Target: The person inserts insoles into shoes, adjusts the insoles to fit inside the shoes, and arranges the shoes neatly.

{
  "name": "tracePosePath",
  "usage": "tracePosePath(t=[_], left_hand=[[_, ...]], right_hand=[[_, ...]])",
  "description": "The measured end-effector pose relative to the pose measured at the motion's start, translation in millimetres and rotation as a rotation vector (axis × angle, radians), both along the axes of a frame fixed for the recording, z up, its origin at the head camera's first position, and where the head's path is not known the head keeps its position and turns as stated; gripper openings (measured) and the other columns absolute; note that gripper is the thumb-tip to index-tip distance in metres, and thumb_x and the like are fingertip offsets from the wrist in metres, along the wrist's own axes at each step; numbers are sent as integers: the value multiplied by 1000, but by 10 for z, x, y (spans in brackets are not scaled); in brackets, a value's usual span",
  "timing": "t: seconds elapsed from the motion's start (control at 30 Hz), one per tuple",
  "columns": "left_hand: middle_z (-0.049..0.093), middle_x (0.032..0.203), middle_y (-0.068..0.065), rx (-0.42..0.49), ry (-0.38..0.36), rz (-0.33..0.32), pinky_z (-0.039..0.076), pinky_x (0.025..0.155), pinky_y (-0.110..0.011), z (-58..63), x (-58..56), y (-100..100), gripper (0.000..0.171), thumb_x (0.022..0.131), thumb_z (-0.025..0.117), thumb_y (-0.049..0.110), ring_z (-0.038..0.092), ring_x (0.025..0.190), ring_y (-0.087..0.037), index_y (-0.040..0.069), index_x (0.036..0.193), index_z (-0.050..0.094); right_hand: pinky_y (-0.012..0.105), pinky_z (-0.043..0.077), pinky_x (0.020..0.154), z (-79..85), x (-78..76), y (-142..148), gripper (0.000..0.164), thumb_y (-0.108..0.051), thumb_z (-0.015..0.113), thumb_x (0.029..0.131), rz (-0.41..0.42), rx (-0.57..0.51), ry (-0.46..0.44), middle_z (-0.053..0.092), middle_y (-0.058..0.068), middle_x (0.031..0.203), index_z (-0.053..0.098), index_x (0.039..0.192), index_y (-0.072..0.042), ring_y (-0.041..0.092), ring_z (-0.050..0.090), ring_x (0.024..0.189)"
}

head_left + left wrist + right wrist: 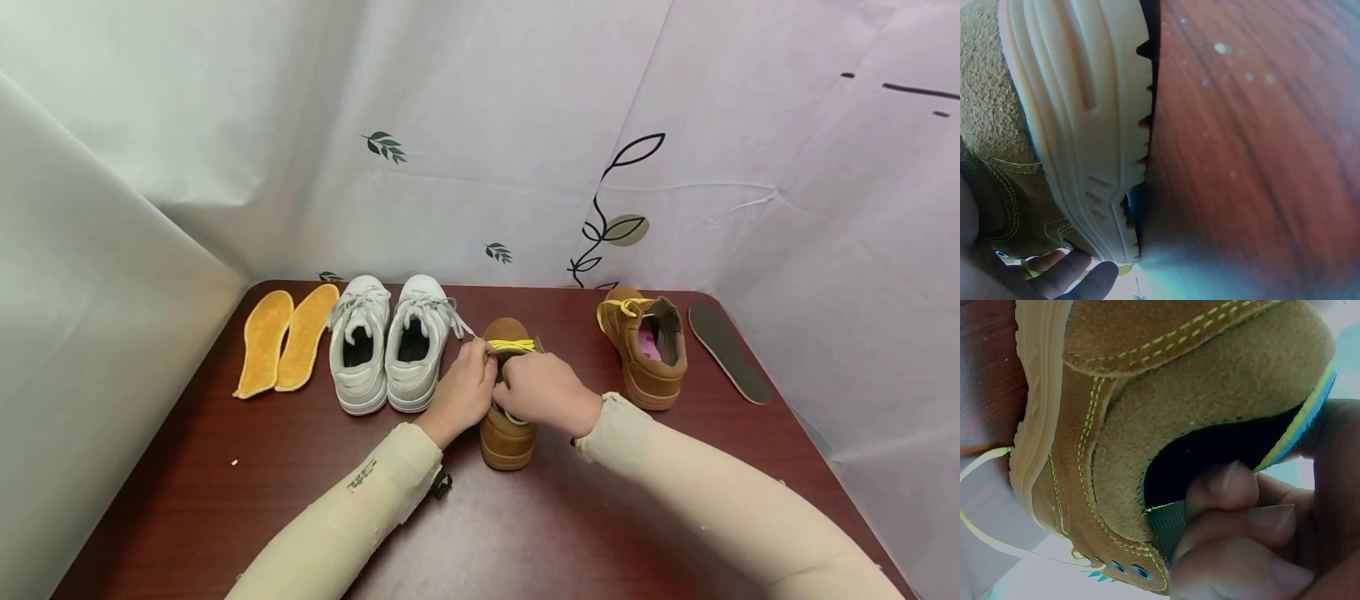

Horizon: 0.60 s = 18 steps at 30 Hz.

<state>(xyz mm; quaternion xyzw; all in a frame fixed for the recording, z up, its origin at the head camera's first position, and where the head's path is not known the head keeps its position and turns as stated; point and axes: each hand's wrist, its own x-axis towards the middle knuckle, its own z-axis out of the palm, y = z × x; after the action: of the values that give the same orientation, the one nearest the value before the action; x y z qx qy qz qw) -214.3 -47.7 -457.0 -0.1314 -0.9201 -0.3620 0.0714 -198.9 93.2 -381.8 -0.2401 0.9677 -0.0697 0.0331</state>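
A brown suede shoe [507,448] with yellow laces [512,344] stands mid-table, its toe pointing away from me. My left hand [467,385] holds the shoe's left side near the tongue; in the left wrist view, its fingers [1063,275] reach around by the laces, beside the pale sole [1085,125]. At the shoe's opening, my right hand [546,388] pinches an insole with a yellow and blue edge [1300,422]. The fingers [1235,525] are curled at the dark mouth of the shoe, and the rest of the insole is hidden.
To the left stand two white sneakers [362,385], with two fuzzy orange insoles [266,337] beyond them. A second brown shoe [651,371], pink showing inside, is on the right beside a dark flat insole [723,350]. White curtains [480,125] surround the table.
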Motion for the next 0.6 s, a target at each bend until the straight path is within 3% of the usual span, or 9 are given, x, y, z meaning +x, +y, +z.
tracePosePath(t=[0.1,0.37,0.6], left_hand=[[59,115,-15,5,8,-2,56,79,-51,7,3,-2,21,108,36,23,63,96,-30,10,114,50],[58,112,-14,4,-15,1,55,74,-48,7,12,-9,21,108,35,24,61,90,-29,11,114,50],[58,110,-14,-6,-18,8,55,75,-48,-6,-11,-12,21,108,35,26,61,90,-28,11,114,50]], right_hand=[[33,36,41,-8,-10,-16,40,-19,58,86,-2,7,18,39,-7,46,45,48,-22,17,45,45],[36,42,42,-21,32,2,41,-28,56,90,-23,66,-61,48,-4,49,50,50,-21,18,51,47],[38,47,52,0,165,207,33,-46,55,94,7,10,-28,58,-4,61,55,72,-22,16,54,56]])
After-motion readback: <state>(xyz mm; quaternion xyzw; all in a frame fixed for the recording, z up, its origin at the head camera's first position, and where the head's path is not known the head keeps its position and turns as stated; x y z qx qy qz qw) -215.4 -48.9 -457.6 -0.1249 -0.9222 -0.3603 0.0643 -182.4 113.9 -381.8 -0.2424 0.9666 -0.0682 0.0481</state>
